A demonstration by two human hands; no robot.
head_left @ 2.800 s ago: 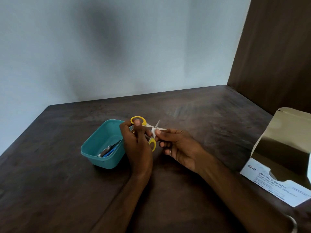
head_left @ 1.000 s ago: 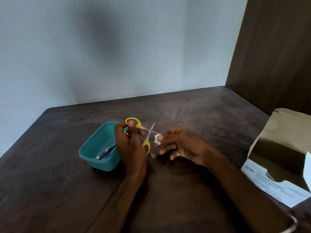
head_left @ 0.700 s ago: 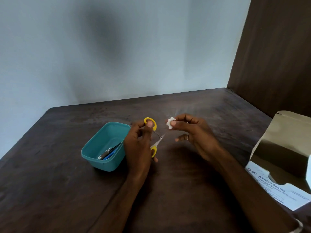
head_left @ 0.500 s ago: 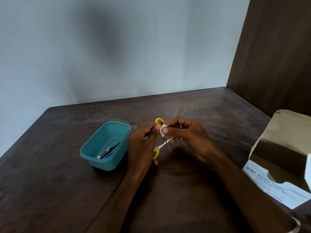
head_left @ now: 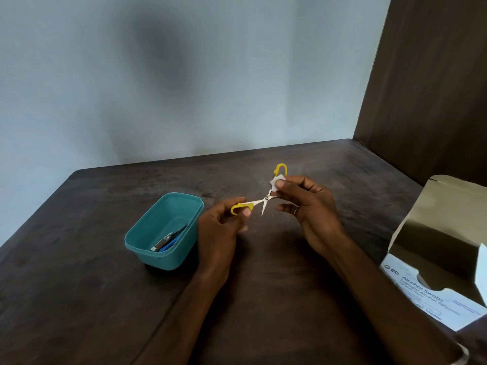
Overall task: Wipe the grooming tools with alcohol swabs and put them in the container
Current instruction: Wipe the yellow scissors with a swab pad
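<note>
Small yellow-handled scissors [head_left: 264, 199] splayed open above the table [head_left: 79, 299], left hand [head_left: 220, 227] pinching one loop, right hand [head_left: 308, 204] pressing an alcohol swab [head_left: 276, 183] against the shank; light, stiff, sharp-tipped; best held by loops; teal container [head_left: 147, 252] beside.

Left hand [head_left: 220, 227]: you pinch one yellow loop of the open scissors [head_left: 266, 198].
Right hand [head_left: 307, 206]: you press a white swab [head_left: 276, 182] against the other scissor arm.
Container [head_left: 147, 246]: teal, on the table [head_left: 79, 299], holding metal tools [head_left: 168, 239].
Swab box [head_left: 442, 262]: open, at your right.
</note>
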